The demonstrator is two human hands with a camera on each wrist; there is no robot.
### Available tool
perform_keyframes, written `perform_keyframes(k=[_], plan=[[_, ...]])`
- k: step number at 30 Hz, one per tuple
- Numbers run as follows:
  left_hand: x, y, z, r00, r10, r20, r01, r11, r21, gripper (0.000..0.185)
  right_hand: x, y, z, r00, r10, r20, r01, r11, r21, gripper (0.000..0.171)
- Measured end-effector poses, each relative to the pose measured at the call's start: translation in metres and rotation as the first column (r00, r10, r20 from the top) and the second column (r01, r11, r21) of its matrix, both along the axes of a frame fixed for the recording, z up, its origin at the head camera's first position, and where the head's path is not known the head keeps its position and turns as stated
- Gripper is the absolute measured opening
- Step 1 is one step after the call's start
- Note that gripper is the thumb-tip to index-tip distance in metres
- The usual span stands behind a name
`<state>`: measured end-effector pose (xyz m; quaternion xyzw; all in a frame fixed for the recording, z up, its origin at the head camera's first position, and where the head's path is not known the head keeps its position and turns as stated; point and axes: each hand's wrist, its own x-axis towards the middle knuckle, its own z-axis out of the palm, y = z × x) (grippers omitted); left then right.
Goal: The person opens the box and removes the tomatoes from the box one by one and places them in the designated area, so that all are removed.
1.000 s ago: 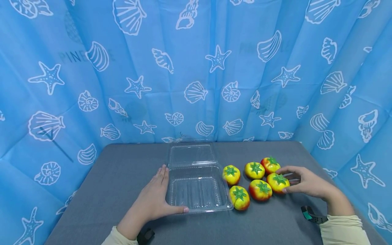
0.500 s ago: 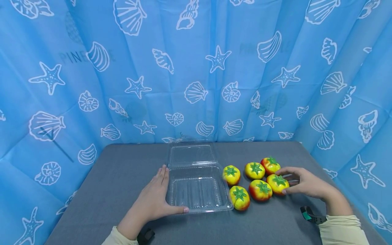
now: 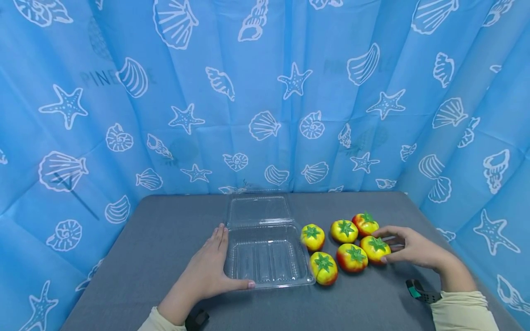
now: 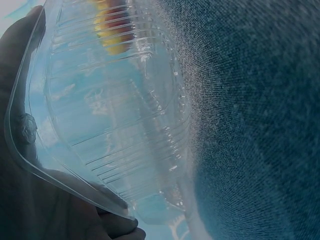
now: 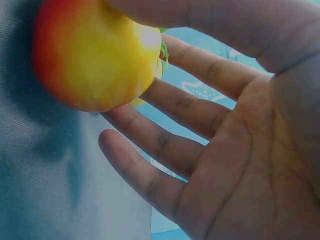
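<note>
A clear plastic clamshell box (image 3: pixel 269 259) lies unfolded on the table, its lid (image 3: pixel 259 209) laid back at the far side. My left hand (image 3: pixel 204 266) rests against the box's left side with straight fingers, the thumb stretched along the front edge. In the left wrist view the rim of the box (image 4: pixel 75 192) runs in front of that hand. At the right, my right hand (image 3: pixel 416 248) pinches a yellow-red tomato (image 3: pixel 375 249) with a green star-shaped top between thumb and fingertips. The right wrist view shows this tomato (image 5: pixel 95 60) close up, with the lower fingers spread beneath.
Several more tomatoes (image 3: pixel 352 257) sit between the box and the right hand; two of them, one nearer (image 3: pixel 324 268) and one farther (image 3: pixel 312 237), are right at the box's right edge. A blue shell-print curtain (image 3: pixel 265 92) hangs behind the grey table (image 3: pixel 178 211).
My right hand and the tomato it pinches have shifted very slightly left. The left hand, the box and the other tomatoes stay in place.
</note>
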<state>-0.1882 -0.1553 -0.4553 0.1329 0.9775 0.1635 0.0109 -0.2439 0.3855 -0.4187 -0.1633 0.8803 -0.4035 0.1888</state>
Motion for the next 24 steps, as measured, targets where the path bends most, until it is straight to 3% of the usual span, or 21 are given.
perform_keyframes(k=[14,24], plan=[[0.0000,-0.0005,-0.0030,1.000,-0.003,-0.011,0.003,1.000,0.001,0.151,0.0009,0.0011,0.0009,1.000,-0.015,-0.015,0.016,1.000,0.023,0.055],[0.0000,-0.0003,-0.0016,1.000,-0.009,-0.009,0.009,1.000,0.002,0.150,0.0029,0.0004,0.0037,0.997,-0.012,-0.073,0.014,0.999,0.032,0.051]])
